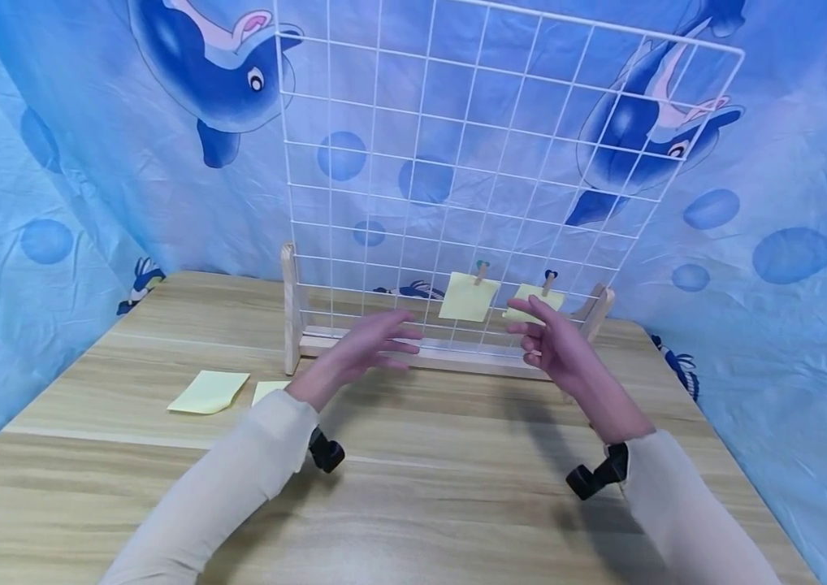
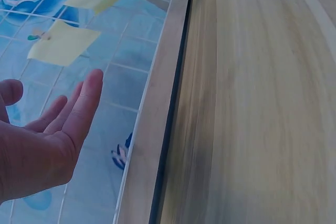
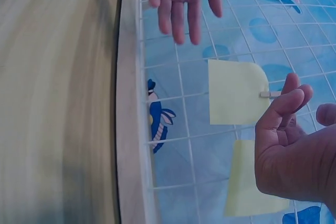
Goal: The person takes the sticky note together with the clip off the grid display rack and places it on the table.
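Note:
Two yellow sticky notes hang low on a white wire grid [image 1: 604, 27]. The left note [image 1: 466, 299] is held by a small wooden clothespin [image 1: 482, 274] with a green top, the right note [image 1: 526, 299] by another clothespin [image 1: 548, 282] with a dark blue top. My left hand [image 1: 361, 349] hovers before the grid, left of the notes, fingers extended and holding nothing. Before the right note and partly covering it is my right hand [image 1: 561, 348], its fingers loosely bent around nothing. In the right wrist view, that hand [image 3: 294, 150] overlaps the notes.
Another yellow note [image 1: 209, 392] lies on the wooden table [image 1: 443, 487] at left, one edge curling up. Beside it a further note [image 1: 267, 388] is partly hidden by my left arm. The grid stands in a wooden base [image 1: 450, 357]. Behind hangs a blue dolphin-print curtain [image 1: 786, 341].

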A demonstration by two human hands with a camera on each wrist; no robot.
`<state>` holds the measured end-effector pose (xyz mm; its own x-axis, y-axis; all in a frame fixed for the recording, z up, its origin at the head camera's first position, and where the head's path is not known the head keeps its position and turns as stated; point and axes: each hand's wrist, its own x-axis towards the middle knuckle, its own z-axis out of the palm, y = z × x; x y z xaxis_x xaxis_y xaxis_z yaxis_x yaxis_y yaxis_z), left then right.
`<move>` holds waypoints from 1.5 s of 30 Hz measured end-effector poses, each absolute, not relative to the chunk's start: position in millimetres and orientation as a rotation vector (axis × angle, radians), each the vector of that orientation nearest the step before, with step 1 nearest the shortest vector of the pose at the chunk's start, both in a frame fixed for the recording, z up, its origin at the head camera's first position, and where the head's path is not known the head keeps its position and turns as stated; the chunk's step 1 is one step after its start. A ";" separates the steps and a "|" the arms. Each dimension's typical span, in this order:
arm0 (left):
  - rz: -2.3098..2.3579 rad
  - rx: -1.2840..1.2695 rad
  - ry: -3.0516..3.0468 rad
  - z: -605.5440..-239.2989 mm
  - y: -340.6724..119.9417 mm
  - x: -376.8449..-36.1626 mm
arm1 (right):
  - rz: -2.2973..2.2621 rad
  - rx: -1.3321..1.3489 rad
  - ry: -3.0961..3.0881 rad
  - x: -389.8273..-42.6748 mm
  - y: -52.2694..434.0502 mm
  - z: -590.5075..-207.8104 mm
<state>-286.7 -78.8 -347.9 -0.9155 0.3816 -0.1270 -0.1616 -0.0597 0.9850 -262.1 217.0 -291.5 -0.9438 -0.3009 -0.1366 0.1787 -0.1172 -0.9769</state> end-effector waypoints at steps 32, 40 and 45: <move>2.251 0.110 1.724 -350.2 -24.4 -290.1 | -2.072 -0.204 1.938 -294.8 168.0 -266.9; 2.309 0.121 1.509 -348.7 -15.0 -295.9 | -2.071 -0.198 1.885 -299.4 161.7 -268.8; 2.358 0.102 1.435 -346.2 -6.9 -297.0 | -2.118 -0.204 1.826 -302.4 157.0 -270.7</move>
